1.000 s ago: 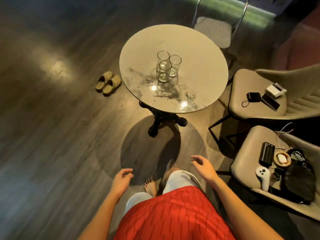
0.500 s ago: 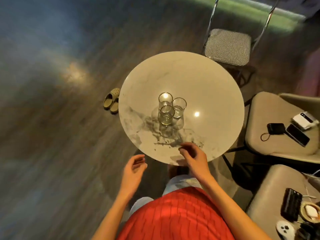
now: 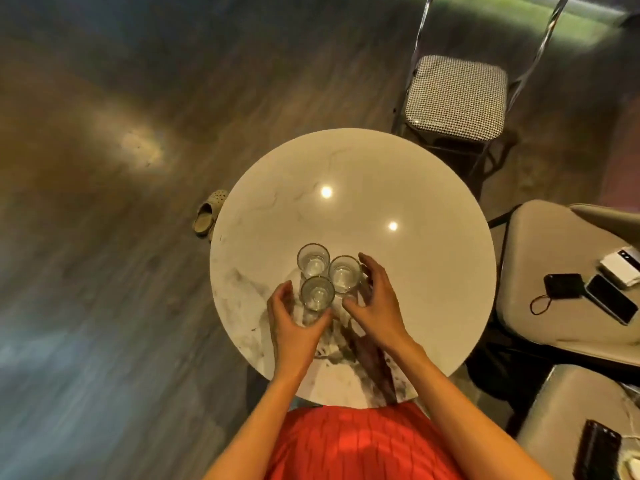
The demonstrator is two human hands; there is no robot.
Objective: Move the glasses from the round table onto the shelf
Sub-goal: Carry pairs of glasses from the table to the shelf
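Observation:
Three clear glasses stand bunched together on the round marble table [image 3: 433, 271]: a far glass [image 3: 313, 260], a right glass [image 3: 345, 278] and a near glass [image 3: 317, 295]. My left hand [image 3: 294, 327] wraps the near glass from the left, thumb across its base. My right hand [image 3: 375, 306] curves around the right glass with fingers spread, fingertips beside its rim and thumb below it; I cannot tell if it grips. No shelf is in view.
A chair with a checked seat [image 3: 457, 95] stands beyond the table. Two padded chairs at the right hold a phone [image 3: 611, 303], a black pouch [image 3: 562, 285] and a white box [image 3: 621, 265]. Sandals [image 3: 207, 216] lie on the floor to the left.
I have stepped up to the table. Both hands moved from its near edge forward to the glasses, the left closing around the near glass and the right reaching around the right one.

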